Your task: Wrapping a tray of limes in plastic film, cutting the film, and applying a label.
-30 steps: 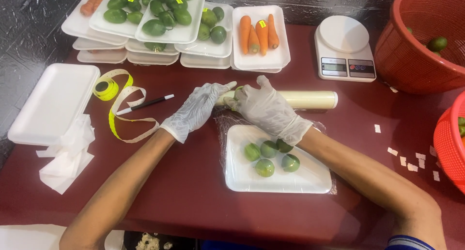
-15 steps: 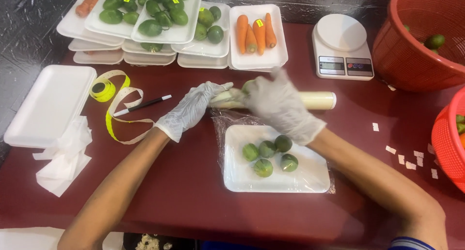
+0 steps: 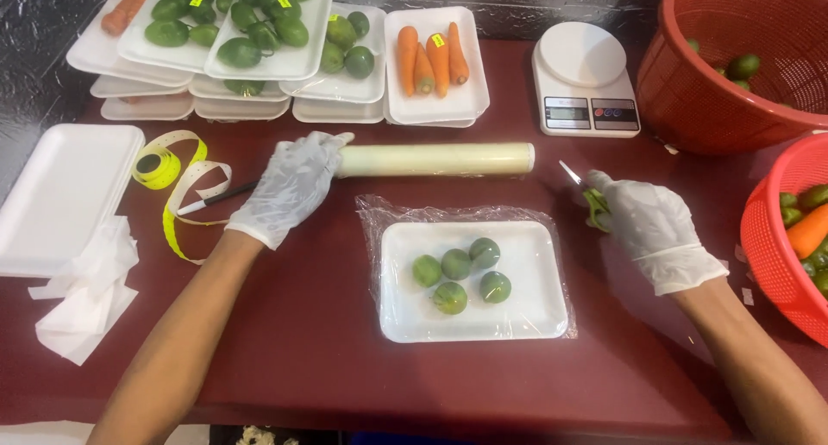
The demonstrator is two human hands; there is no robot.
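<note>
A white foam tray (image 3: 535, 303) holding several small green limes (image 3: 457, 271) lies in the middle of the dark red table, with clear film (image 3: 431, 212) over it. Behind it lies a roll of cling film (image 3: 435, 159). My left hand (image 3: 289, 186), in a white glove, rests on the roll's left end. My right hand (image 3: 651, 229), also gloved, grips green-handled scissors (image 3: 586, 195) to the right of the tray, blades pointing up and left.
Stacked foam trays of green fruit (image 3: 224, 31) and carrots (image 3: 431, 61) line the back. A kitchen scale (image 3: 585, 90) and red baskets (image 3: 733, 74) stand at right. Empty trays (image 3: 60, 195), a yellow label strip (image 3: 168, 173), a pen (image 3: 216, 199) and tissue (image 3: 82, 298) lie at left.
My right hand left the roll, moved to the right and now holds the scissors. The film sheet lies over the lime tray. My left hand stays on the roll's left end.
</note>
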